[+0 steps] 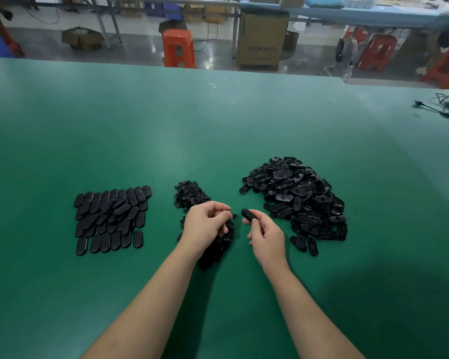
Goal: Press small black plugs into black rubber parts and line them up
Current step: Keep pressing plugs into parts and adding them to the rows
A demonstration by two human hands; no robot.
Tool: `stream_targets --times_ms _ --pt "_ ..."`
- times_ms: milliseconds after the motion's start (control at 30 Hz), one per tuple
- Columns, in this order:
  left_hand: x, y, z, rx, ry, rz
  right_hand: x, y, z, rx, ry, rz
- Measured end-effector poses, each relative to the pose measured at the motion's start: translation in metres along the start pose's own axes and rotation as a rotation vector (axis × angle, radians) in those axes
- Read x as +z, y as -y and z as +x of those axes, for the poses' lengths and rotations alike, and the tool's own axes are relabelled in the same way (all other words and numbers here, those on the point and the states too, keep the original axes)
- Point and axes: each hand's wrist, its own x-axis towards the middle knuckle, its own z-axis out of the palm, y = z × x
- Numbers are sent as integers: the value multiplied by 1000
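1. On the green table [218, 120], three dark groups: finished rubber parts [110, 218] laid in rough rows at the left, a small heap of plugs [189, 194] in the middle, a big loose pile of unfilled rubber parts [296, 198] at the right.
2. Right hand [266, 238] just beside the big pile, fingers curled round one rubber part [248, 215], its rounded end poking out toward the left hand.
3. Left hand [205, 224] over the near end of the plug heap, fingertips drawn together at something small and dark; probably a plug, though too small to tell for sure.
4. Hands close but apart, a narrow gap between the held part and the left fingertips.
5. Step in hand, by the look of it: bringing a plug to the part, not yet seated.
6. Next move calls for closing that gap, lining the plug up with the part's opening, then pressing firmly while the right grip keeps the soft part from bending away.
7. After that, a place at the end of the nearest row on the left, laid parallel to its neighbours.
8. Much left to do, judging by the size of the right pile.
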Motion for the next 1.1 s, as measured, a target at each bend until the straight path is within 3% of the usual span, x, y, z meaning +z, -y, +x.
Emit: stream_targets --times_ms 267,467,700,1100 --pt "18 -6 2 29 7 118 1 -1 1 -20 -20 7" --pt "27 -10 -1 -29 16 21 -1 0 0 -18 -11 -1" --pt "29 -10 1 -51 1 102 -1 1 0 -22 -17 -6" --pt "43 -10 -2 98 -38 453 -3 1 0 -32 -5 -44"
